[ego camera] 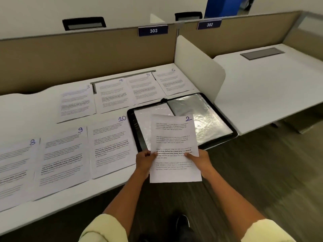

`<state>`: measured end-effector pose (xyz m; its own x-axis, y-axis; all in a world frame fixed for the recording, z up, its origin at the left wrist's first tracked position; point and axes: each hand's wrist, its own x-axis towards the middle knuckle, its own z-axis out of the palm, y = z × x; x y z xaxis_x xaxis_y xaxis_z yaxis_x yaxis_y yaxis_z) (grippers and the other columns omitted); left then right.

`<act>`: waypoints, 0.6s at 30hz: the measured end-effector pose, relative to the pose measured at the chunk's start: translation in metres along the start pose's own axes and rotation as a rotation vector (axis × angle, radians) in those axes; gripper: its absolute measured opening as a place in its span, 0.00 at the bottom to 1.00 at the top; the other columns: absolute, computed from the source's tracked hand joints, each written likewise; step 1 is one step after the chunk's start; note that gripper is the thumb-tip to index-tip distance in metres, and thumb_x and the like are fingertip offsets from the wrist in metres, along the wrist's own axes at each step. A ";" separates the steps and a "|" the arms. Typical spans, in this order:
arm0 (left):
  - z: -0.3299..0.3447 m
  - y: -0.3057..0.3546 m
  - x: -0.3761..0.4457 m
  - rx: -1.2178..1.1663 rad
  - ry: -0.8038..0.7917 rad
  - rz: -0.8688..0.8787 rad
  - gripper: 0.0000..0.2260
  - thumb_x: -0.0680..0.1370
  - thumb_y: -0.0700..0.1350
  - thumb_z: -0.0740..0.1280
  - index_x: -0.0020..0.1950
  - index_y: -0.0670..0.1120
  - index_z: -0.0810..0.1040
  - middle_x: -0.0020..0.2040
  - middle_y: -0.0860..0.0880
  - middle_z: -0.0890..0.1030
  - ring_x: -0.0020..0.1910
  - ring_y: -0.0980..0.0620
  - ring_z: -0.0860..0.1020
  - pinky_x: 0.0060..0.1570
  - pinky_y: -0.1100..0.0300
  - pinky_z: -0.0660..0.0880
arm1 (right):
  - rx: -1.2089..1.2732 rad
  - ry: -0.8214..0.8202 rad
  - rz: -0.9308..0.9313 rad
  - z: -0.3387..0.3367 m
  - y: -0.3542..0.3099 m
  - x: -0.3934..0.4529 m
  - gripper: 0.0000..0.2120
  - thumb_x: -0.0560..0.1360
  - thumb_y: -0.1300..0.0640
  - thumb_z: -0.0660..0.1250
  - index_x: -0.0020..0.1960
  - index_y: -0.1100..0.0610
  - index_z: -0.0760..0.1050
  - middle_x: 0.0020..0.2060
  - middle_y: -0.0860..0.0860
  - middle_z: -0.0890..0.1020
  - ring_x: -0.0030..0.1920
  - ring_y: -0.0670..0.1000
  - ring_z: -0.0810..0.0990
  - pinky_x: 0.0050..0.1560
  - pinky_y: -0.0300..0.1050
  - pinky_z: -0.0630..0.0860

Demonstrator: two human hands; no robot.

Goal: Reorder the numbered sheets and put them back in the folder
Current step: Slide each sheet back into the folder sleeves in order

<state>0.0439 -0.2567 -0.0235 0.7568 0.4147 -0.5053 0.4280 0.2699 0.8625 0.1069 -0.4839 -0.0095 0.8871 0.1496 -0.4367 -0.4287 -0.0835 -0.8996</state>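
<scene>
I hold the sheet numbered 2 upright over the near edge of the open black folder. My left hand pinches its left edge and my right hand pinches its right edge, thumbs on the printed face. The folder lies open on the white desk, showing shiny clear sleeves. Spread on the desk are sheet 3, sheet 4, sheet 5, sheet 6 in the far row, and sheet 8, sheet 9, sheet 10 in the near row.
A tan partition with the label 303 backs the desk. A white side divider stands right of the folder, and beyond it is a second desk with a grey cable hatch. Dark floor and my shoe lie below.
</scene>
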 end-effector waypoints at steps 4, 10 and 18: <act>0.032 -0.005 -0.020 0.021 -0.081 0.004 0.06 0.76 0.38 0.71 0.51 0.37 0.80 0.49 0.42 0.85 0.46 0.45 0.85 0.40 0.55 0.82 | 0.008 -0.002 0.009 -0.039 0.001 -0.008 0.09 0.74 0.63 0.74 0.54 0.58 0.80 0.49 0.52 0.86 0.45 0.49 0.86 0.37 0.39 0.81; 0.077 -0.012 -0.030 0.177 0.015 0.041 0.08 0.79 0.42 0.69 0.55 0.44 0.74 0.47 0.43 0.84 0.44 0.45 0.84 0.44 0.49 0.83 | -0.016 -0.063 0.019 -0.106 0.005 -0.006 0.09 0.75 0.62 0.73 0.55 0.58 0.80 0.49 0.51 0.86 0.46 0.49 0.86 0.37 0.38 0.81; 0.123 -0.024 -0.028 0.577 0.271 0.280 0.07 0.78 0.46 0.70 0.52 0.48 0.74 0.43 0.48 0.80 0.42 0.48 0.79 0.43 0.53 0.78 | -0.053 -0.148 0.064 -0.193 0.023 -0.002 0.12 0.75 0.61 0.74 0.58 0.60 0.81 0.52 0.53 0.86 0.50 0.53 0.87 0.52 0.56 0.83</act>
<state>0.0730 -0.3814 -0.0266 0.7589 0.6242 -0.1856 0.4857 -0.3527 0.7999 0.1283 -0.6762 -0.0272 0.8218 0.2851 -0.4934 -0.4705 -0.1488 -0.8697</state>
